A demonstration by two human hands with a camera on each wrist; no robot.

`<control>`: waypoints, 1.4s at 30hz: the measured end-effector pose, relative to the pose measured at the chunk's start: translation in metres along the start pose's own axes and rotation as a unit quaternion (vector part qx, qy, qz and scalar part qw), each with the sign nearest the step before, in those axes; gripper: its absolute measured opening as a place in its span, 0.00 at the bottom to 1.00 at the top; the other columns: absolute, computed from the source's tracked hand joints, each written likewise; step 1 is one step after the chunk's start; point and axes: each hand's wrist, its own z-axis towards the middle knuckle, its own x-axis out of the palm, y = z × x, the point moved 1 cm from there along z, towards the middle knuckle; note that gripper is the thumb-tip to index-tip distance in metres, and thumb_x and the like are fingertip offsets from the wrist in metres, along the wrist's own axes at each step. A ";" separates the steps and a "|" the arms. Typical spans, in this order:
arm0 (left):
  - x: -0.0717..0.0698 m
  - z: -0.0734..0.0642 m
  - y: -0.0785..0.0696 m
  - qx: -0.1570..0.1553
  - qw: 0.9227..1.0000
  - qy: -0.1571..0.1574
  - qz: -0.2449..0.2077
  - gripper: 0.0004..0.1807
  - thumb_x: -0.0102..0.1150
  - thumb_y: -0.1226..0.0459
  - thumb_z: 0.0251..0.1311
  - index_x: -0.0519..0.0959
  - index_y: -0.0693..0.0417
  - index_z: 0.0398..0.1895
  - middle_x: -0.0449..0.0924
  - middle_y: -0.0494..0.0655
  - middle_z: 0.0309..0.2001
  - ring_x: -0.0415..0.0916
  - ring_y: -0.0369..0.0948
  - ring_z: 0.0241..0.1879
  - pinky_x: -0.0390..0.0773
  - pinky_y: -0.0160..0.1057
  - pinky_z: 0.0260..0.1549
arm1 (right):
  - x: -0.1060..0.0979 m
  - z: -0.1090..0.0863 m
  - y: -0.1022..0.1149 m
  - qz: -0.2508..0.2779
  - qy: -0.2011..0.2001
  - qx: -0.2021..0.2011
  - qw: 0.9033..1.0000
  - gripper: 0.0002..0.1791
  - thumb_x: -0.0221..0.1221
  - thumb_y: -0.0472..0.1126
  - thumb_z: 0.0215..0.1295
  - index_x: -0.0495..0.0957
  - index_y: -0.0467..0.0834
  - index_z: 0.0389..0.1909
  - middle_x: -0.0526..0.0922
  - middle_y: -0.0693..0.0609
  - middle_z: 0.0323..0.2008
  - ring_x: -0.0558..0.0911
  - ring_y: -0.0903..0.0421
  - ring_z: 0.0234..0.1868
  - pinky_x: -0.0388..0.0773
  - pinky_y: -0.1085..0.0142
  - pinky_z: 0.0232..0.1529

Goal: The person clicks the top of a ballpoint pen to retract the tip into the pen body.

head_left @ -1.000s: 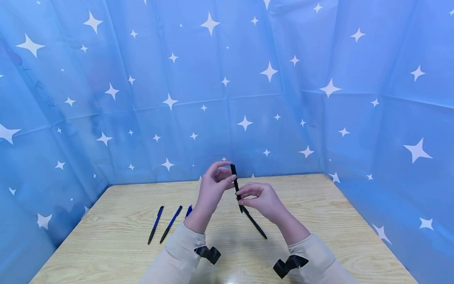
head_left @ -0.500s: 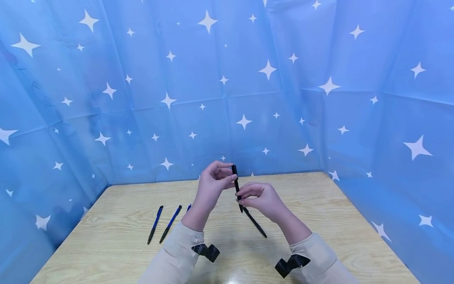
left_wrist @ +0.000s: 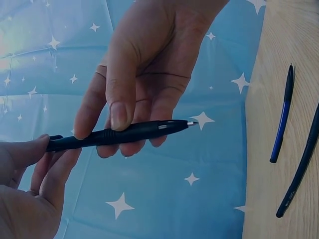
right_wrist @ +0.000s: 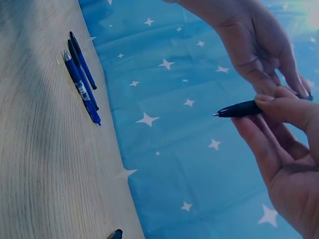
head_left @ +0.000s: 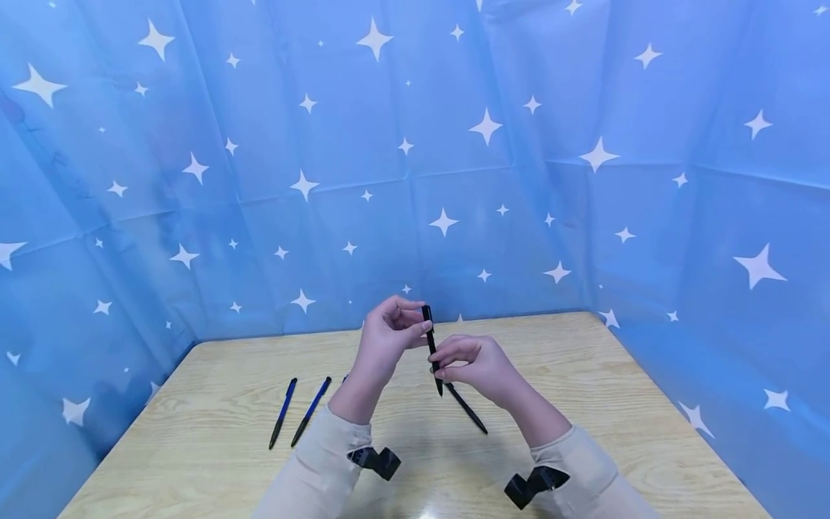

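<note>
A black ballpoint pen [left_wrist: 142, 131] is held up over the table, tilted steeply with its tip downward. Near its top end, the thumb and fingers of my left hand [head_left: 382, 339] pinch it. My right hand [head_left: 476, 364] pinches the thicker grip part lower down. The metal point sticks out of the pen's nose in both wrist views. Below and behind the right fingers lies a second black pen [head_left: 468, 411] on the table, its upper end hidden by that hand.
Two blue pens with black grips, one left [head_left: 282, 414] and one right [head_left: 311, 412], lie on the wooden table [head_left: 194, 432]. A third blue pen [right_wrist: 79, 82], with a white label, is mostly behind my left wrist in the head view. A star-patterned curtain [head_left: 363, 144] surrounds the table.
The held pen has shifted down slightly, and a bit more of its tip shows below my right fingers. My left wrist covers more of the third blue pen. Both grips stay the same.
</note>
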 end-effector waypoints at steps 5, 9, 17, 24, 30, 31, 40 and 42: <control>0.001 -0.002 -0.002 0.005 1.000 0.006 0.018 0.18 0.65 0.75 0.58 0.79 0.57 0.52 0.80 0.52 0.38 0.81 0.47 0.41 0.82 0.45 0.43 | -0.003 0.000 0.000 -0.013 0.001 0.000 1.000 0.12 0.67 0.31 0.58 0.85 0.35 0.43 0.80 0.45 0.48 0.83 0.50 0.44 0.82 0.58 0.44; -0.002 -0.002 -0.003 0.016 0.999 0.017 0.049 0.24 0.68 0.73 0.56 0.78 0.51 0.57 0.81 0.51 0.45 0.80 0.47 0.48 0.79 0.44 0.48 | -0.008 -0.001 0.002 -0.024 0.007 0.006 1.000 0.12 0.67 0.31 0.58 0.85 0.34 0.43 0.80 0.45 0.47 0.83 0.50 0.44 0.82 0.58 0.44; -0.015 -0.006 -0.001 0.019 0.995 0.060 0.075 0.33 0.68 0.71 0.57 0.69 0.46 0.66 0.76 0.52 0.57 0.74 0.48 0.58 0.73 0.47 0.57 | -0.026 -0.008 -0.004 -0.065 0.006 0.046 0.997 0.11 0.68 0.35 0.58 0.86 0.43 0.43 0.82 0.48 0.45 0.82 0.50 0.45 0.81 0.58 0.45; -0.041 -0.014 0.009 0.005 0.991 0.053 0.119 0.32 0.69 0.70 0.56 0.70 0.48 0.65 0.77 0.50 0.56 0.74 0.50 0.57 0.70 0.50 0.59 | -0.043 -0.016 -0.016 -0.085 0.006 0.058 0.995 0.13 0.66 0.33 0.60 0.83 0.42 0.46 0.84 0.47 0.41 0.82 0.50 0.44 0.80 0.57 0.45; -0.055 -0.021 0.023 -0.015 0.981 0.075 0.177 0.31 0.69 0.70 0.56 0.71 0.51 0.63 0.76 0.51 0.55 0.74 0.49 0.57 0.71 0.51 0.58 | -0.055 -0.020 -0.026 -0.079 0.011 0.083 0.993 0.17 0.64 0.29 0.59 0.81 0.38 0.50 0.85 0.45 0.40 0.82 0.49 0.43 0.81 0.58 0.44; -0.057 -0.022 0.026 -0.017 0.979 0.079 0.187 0.31 0.69 0.70 0.56 0.71 0.51 0.63 0.76 0.51 0.55 0.74 0.50 0.57 0.71 0.51 0.58 | -0.057 -0.020 -0.028 -0.074 0.014 0.085 0.994 0.17 0.64 0.29 0.59 0.80 0.37 0.51 0.84 0.44 0.40 0.82 0.48 0.43 0.82 0.58 0.43; -0.072 -0.032 0.041 -0.033 0.960 0.114 0.253 0.36 0.72 0.62 0.55 0.67 0.48 0.67 0.73 0.51 0.57 0.72 0.51 0.57 0.71 0.56 0.57 | -0.068 -0.019 -0.050 -0.092 0.025 0.107 0.990 0.22 0.65 0.29 0.58 0.79 0.37 0.56 0.81 0.41 0.46 0.83 0.47 0.45 0.82 0.57 0.42; -0.074 -0.034 0.043 -0.035 0.956 0.118 0.265 0.37 0.72 0.62 0.55 0.66 0.48 0.67 0.74 0.51 0.56 0.72 0.51 0.56 0.71 0.55 0.56 | -0.070 -0.019 -0.056 -0.096 0.028 0.115 0.988 0.22 0.65 0.28 0.58 0.80 0.37 0.55 0.81 0.42 0.46 0.83 0.48 0.44 0.82 0.57 0.41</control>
